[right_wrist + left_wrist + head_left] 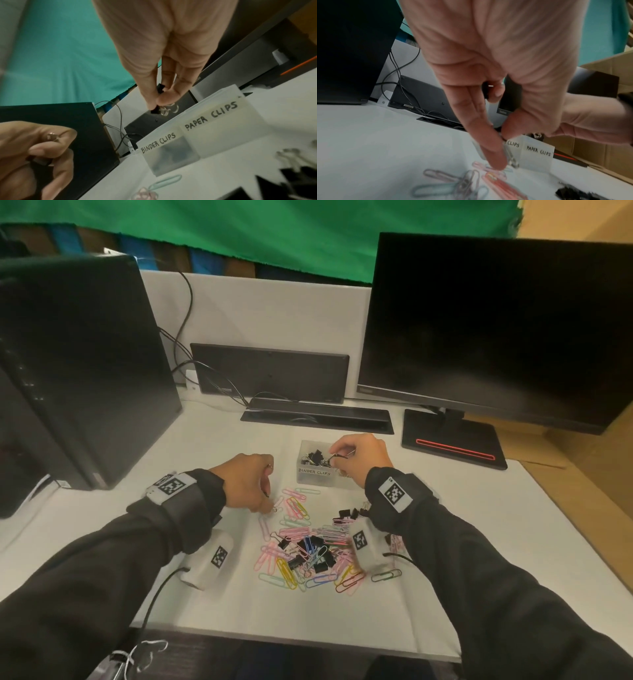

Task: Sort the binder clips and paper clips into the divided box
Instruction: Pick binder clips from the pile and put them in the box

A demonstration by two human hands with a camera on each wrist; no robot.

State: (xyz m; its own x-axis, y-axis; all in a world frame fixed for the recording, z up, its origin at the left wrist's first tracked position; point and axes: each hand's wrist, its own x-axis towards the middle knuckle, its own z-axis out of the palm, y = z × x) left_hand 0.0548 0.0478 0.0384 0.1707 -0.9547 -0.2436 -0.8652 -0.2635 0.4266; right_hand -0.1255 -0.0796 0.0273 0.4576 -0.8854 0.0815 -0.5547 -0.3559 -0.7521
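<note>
My right hand (359, 455): thumb and fingers pinch a black binder clip (156, 109) above the box (317, 472), over the compartment marked BINDER CLIPS, which already holds black clips.

My left hand (250, 482): fingertips down on the table (102, 525), pinching a paper clip (511, 157) at the pile's far-left edge.

Pile (308, 546): coloured paper clips mixed with black binder clips, between my wrists, near side of the box.

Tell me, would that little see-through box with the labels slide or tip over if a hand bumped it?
Probably it would slide. The divided box looks like thin translucent plastic, so likely light, and it sits on a smooth white desk. Tipping seems less likely: it is low and wide, with black binder clips weighing one side. The right hand working above it could nudge it.
</note>
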